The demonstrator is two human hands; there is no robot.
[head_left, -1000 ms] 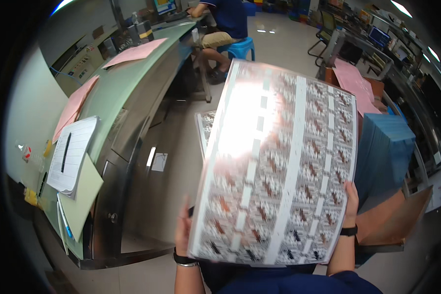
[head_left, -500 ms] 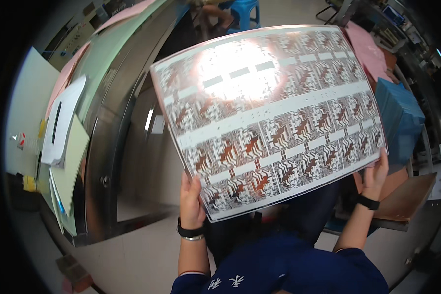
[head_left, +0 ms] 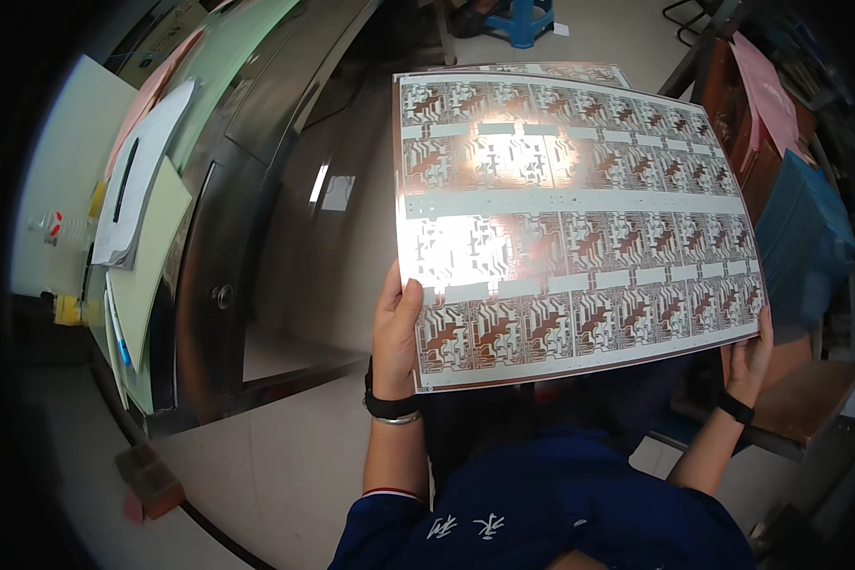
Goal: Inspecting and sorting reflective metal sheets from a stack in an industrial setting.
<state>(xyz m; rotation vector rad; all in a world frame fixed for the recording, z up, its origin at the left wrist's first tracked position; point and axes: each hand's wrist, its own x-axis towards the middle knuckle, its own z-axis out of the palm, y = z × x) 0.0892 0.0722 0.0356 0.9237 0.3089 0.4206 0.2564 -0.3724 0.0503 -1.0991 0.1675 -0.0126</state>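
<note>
A large printed circuit board panel, with rows of repeated copper and pale trace patterns, is held up tilted before me. My left hand grips its left edge near the lower corner, thumb over the face and fingers hidden behind. At the lower right corner, my right hand holds the edge, most of its fingers behind the panel. Light glares off the left and upper middle of the face. Past the far edge shows a strip of a second patterned panel; whether I hold it too I cannot tell.
To the left stands a dark metal cabinet with papers and a pen on top. At right are a stack of blue sheets, pink sheets and a brown board. A blue stool stands beyond.
The panel has shifted right and turned to lie straighter in view, both hands moving with it. The glare has slid down and left. A second panel's strip now shows behind its far edge.
</note>
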